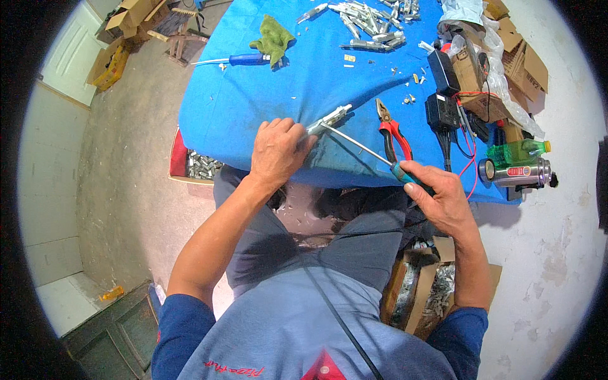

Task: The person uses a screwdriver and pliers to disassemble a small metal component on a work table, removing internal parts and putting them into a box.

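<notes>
Near the middle of the frame the left hand [277, 152] is clenching around a small silvery metal part [330, 118], pressing it against the near edge of the blue table [240, 107], with only the part's far end poking out past the fingers; the right hand [440, 196], at centre right, is grasping the teal handle of a long screwdriver [364, 147] whose thin shaft is running up and left so that its tip is meeting the part. Judging from how things are lying, the work is looking only partly done: a pile of similar metal parts [370, 22] is sitting at the top of the frame, more are filling a box [202, 166] under the table's left edge, and still more are showing in cardboard boxes [424, 294] by the person's right knee, though which are finished is impossible to tell. Red-handled pliers [392, 133] are lying just beside the screwdriver shaft, a second blue-handled screwdriver [237, 60] and a green rag [273, 39] are resting in the upper left. The screw or slot being worked is too small to make out, and the left palm is hiding most of the part
</notes>
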Available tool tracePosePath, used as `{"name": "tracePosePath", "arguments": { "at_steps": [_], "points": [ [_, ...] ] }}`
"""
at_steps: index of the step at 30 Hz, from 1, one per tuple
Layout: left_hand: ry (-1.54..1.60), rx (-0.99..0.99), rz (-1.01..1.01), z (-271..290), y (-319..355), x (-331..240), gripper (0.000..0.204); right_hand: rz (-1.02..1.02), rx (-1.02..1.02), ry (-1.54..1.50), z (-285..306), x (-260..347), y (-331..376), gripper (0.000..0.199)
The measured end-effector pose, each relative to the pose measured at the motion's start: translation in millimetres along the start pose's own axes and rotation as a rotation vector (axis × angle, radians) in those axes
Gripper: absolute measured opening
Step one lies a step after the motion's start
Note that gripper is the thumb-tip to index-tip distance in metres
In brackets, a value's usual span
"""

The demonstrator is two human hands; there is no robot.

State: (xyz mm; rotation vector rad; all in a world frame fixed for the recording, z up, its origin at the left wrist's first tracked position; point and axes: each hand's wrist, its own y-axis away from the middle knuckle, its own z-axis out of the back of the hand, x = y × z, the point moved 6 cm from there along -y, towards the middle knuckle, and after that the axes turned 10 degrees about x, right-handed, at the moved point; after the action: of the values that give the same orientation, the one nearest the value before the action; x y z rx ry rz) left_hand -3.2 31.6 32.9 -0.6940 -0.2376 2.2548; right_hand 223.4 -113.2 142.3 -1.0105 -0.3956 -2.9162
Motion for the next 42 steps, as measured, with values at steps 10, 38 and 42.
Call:
{"name": "tracePosePath", "arguments": {
  "at_steps": [10, 38, 42],
  "points": [
    [0.016, -0.015, 0.013, 0, 5, -3, 0.024, 0.001, 0.162, -0.050, 28, 2, -20, 0.034],
    [-0.012, -0.042, 0.043, 2, 7, -3, 0.025, -0.088, 0.174, -0.214, 22, -19, -26, 0.036],
    [0.011, -0.062, 0.043, 2, 7, -4, 0.024, -0.129, 0.213, -0.162, 34, -7, -31, 0.034]
  ]
}}
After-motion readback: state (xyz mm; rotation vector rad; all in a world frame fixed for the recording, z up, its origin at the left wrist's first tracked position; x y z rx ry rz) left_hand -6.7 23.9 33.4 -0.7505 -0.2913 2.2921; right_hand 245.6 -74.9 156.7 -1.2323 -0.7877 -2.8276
